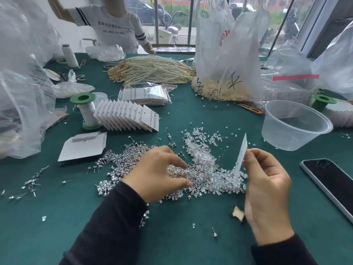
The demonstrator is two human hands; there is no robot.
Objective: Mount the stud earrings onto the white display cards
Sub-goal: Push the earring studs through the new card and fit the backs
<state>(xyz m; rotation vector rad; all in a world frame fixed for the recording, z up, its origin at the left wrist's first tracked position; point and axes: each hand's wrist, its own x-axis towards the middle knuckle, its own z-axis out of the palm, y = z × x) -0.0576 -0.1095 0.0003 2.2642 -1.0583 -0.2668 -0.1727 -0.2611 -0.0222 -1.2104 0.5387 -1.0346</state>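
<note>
Holding a white display card (241, 156) upright and edge-on, the right hand (267, 190) pinches it between the thumb and the fingers, and the lower end of the card touches the pile of clear earring backs (206, 155). The left hand (158, 173) rests on the heap of stud earrings (122, 165) with the thumb and forefinger curved and nearly together; whether a stud is between them I cannot tell. Both heaps lie on the green tabletop (47, 217), touching each other in front of the person.

Behind the studs, a fanned row of finished cards (126, 117) stands beside a white thread spool with green ends (87, 111), and a flat white folded card sleeve (84, 148) lies left of the heap. A clear plastic tub (294, 125) is to the right, and a dark phone (332, 184) lies near the right edge.

Farther back, a big plastic bag (227, 54) carries large black handwritten characters and some red print, which I cannot read. A second person's white shirt (112, 27) shows a line of Chinese characters and under it "no zuo", the rest being blurred. Pearl strands (150, 70) lie piled beside the bag.
</note>
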